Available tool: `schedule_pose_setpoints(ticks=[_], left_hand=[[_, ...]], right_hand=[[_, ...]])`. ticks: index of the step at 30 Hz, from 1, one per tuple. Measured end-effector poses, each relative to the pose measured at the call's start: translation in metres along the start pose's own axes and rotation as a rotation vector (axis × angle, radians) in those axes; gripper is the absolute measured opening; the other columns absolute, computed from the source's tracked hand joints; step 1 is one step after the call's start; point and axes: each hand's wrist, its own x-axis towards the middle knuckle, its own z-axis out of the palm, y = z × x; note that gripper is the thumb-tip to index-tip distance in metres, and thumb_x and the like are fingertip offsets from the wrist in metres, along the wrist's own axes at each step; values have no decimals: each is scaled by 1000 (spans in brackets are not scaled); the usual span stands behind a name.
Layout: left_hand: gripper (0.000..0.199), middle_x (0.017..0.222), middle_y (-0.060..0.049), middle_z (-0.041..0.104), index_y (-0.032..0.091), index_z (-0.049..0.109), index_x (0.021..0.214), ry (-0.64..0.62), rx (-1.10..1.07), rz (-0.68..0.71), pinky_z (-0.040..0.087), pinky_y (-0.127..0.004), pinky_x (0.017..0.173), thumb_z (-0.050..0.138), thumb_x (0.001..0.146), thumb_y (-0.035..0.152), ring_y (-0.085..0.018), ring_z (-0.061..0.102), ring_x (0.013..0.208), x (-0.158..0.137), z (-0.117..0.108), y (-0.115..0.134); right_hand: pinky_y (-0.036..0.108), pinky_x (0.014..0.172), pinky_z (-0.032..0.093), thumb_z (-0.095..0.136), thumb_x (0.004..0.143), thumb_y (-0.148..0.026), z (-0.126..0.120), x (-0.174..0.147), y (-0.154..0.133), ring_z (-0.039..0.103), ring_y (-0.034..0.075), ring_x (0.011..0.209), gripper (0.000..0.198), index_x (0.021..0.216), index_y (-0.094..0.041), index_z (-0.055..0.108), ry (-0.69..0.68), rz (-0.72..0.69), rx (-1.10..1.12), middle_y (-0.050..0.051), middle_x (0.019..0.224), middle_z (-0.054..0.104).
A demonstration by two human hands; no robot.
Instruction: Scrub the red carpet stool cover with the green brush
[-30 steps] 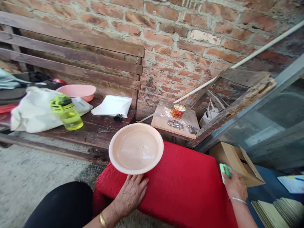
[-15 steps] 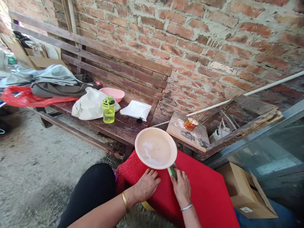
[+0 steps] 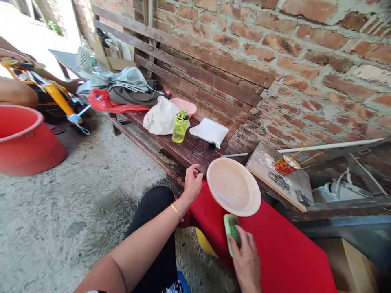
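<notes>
My right hand [image 3: 246, 258] grips a green scrubbing brush [image 3: 229, 224], its dark green bristles facing right, low over a red cloth [image 3: 284, 244]. Just beyond the brush is a shallow cream basin [image 3: 233, 185] on that cloth, with what looks like water in it. My left hand [image 3: 193, 184], a gold bangle on its wrist, is raised at the cloth's left edge, left of the basin. Its fingers are loosely curled and apart, and nothing shows in them.
Behind stands a wooden bench [image 3: 171, 142] holding a yellow-green bottle [image 3: 180, 127], a white bag [image 3: 161, 117], a white packet [image 3: 209, 131] and a pink basin [image 3: 185, 106]. A red tub [image 3: 36, 148] is on the floor at left, near another person. At right, a board [image 3: 262, 158] carries a paper cup [image 3: 286, 165] and padlock.
My view has swung left, bringing the red tub and another person into sight. My left hand has lifted off the cloth toward its left edge. The brush has moved from the basin's rim toward me.
</notes>
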Motion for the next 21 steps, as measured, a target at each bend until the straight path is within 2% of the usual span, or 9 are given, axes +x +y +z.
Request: schedule_pose_setpoints(ticks=[3,5,6,9,12,14,15,17,21], left_hand=[[31,97,-6,62,19,61,111,-51,-105,-298,46,-32,87,58,85,35,-18,59,91,8,7,-12],[33,105,-9,65,19,61,113,-123,-178,-352,46,-33,90,56,87,38,-20,60,100,6,13,-15],[34,109,-10,65,18,61,114,-143,-202,-350,46,-33,92,56,87,38,-21,59,104,3,15,-15],[36,115,-10,66,18,61,117,-176,-249,-326,44,-33,96,58,86,36,-21,59,108,-6,21,-11],[36,106,-7,69,18,62,117,-240,-277,-332,47,-31,91,60,86,35,-20,61,100,-11,25,-8],[36,95,-5,69,18,63,116,-276,-280,-329,49,-30,84,61,85,36,-18,62,90,-11,28,-9],[36,90,-3,68,18,63,115,-284,-273,-324,49,-29,82,63,84,35,-17,62,85,-11,30,-10],[37,82,-1,66,18,63,115,-277,-248,-315,49,-28,77,66,82,35,-16,61,78,-10,33,-14],[45,83,-1,66,19,61,119,-241,-192,-271,50,-27,76,71,78,34,-15,61,76,-10,38,-26]], right_hand=[[40,78,51,39,99,-50,33,19,-54,61,25,88,38,123,-29,60,-38,-234,-42,8,100,64],[39,74,50,37,100,-46,44,25,-65,59,24,81,37,123,-31,61,-21,-310,-126,7,94,63],[38,72,49,36,100,-46,44,26,-60,58,24,78,37,124,-32,61,-8,-320,-164,7,91,62],[39,71,49,33,98,-54,26,15,-12,59,25,77,45,124,-30,62,-9,-227,-243,8,90,62],[41,65,48,29,93,-67,-10,-6,52,61,28,76,60,119,-27,65,-18,28,-335,11,92,64],[40,61,46,28,90,-73,-29,-17,73,62,29,75,65,116,-27,66,-3,171,-384,12,93,65],[40,60,46,29,90,-73,-33,-21,72,63,30,77,65,117,-27,66,2,197,-383,12,95,66],[40,65,48,32,92,-69,-28,-24,48,63,30,84,60,120,-27,64,-7,139,-314,11,99,66],[38,78,49,35,99,-54,11,-15,-31,62,26,89,44,125,-30,61,-60,-114,-168,10,102,64]])
